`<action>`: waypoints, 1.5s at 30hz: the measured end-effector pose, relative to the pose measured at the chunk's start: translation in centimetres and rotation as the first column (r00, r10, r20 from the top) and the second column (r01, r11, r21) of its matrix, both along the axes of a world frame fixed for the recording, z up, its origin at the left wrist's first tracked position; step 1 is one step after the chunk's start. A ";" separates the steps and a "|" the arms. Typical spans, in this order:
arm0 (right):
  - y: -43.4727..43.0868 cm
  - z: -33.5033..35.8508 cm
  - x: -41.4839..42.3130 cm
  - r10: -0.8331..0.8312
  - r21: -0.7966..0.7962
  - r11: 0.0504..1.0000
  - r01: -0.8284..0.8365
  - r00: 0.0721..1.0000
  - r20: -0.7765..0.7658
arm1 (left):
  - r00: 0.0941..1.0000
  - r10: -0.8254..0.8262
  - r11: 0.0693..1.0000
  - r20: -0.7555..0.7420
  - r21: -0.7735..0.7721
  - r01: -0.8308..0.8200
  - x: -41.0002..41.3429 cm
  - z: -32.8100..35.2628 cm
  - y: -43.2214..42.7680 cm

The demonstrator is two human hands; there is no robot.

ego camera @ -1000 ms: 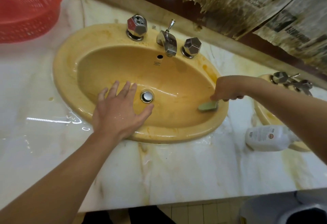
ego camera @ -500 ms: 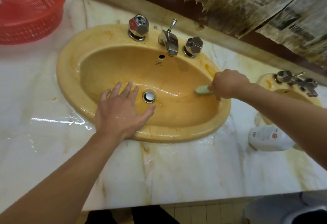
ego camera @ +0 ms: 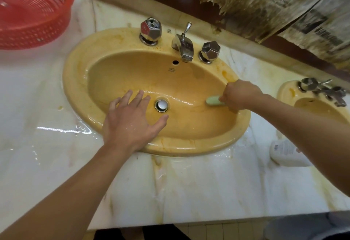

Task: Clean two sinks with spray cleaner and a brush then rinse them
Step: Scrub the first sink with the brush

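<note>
- right hand [ego camera: 240, 95] curls tight round a pale green brush [ego camera: 213, 101], its head down on the wet bowl of the yellow sink [ego camera: 75, 80], right of the drain [ego camera: 161, 105].
- left hand [ego camera: 130, 124] spreads flat just left of the drain, holding nothing.
- a second ago the brush worked the rim farther right of the drain; now it is in the bowl, so scrubbing appears to be heading inward.
- bowl behind the drain lies open; second sink [ego camera: 286, 92] and spray bottle [ego camera: 284, 154] wait well right.

Basket [ego camera: 32, 12] left of sink [ego camera: 79, 88]; bottle [ego camera: 284, 154] right, on counter [ego camera: 189, 186].
</note>
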State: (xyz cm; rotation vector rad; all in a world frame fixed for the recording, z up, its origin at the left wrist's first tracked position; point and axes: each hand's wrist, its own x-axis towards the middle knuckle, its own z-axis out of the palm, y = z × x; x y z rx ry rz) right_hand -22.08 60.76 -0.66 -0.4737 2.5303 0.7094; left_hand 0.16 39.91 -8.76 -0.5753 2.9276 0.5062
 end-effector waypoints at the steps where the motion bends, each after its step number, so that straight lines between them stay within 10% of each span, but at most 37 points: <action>1: 0.0 -0.2 -0.1 -0.039 0.033 0.999 0.036 0.995 0.095 | 1.000 0.002 1.000 -0.001 -0.005 -0.002 0.0 -0.1 0.0; 16: -1.0 -2.3 -0.8 0.003 0.030 1.000 -0.010 0.977 0.214 | 1.000 0.013 1.000 -0.002 -0.010 -0.013 0.0 0.0 0.0; 19: -0.8 -3.2 -1.0 0.103 -0.094 0.990 -0.100 0.994 0.030 | 1.000 0.019 1.000 -0.010 0.002 -0.019 0.0 0.1 0.1; 22: -1.3 -4.4 -1.1 0.015 -0.029 1.000 -0.007 0.960 0.279 | 1.000 0.022 1.000 -0.014 0.009 -0.022 0.0 0.2 0.1; 26: -1.4 -5.1 -1.3 0.057 -0.151 0.988 -0.032 0.985 0.164 | 1.000 0.026 1.000 -0.015 0.009 -0.025 0.1 0.2 0.1; 29: -1.5 -5.4 -0.9 -0.193 -0.086 0.965 0.247 0.894 0.403 | 1.000 0.025 1.000 -0.015 0.006 -0.025 0.0 0.2 0.1; 32: -1.7 -6.5 -1.0 -0.065 -0.278 0.955 0.107 0.986 0.155 | 1.000 0.023 1.000 -0.006 0.012 -0.023 0.0 0.3 0.1; 35: -2.6 -6.8 0.4 -0.228 -0.108 0.943 0.316 0.845 0.483 | 0.999 0.027 1.000 -0.022 0.010 -0.027 0.1 0.2 0.1; 45: 1.9 2.7 -1.9 0.211 0.157 0.961 -0.228 0.971 0.115 | 0.999 0.027 0.990 -0.036 0.142 -0.022 -1.1 1.9 3.4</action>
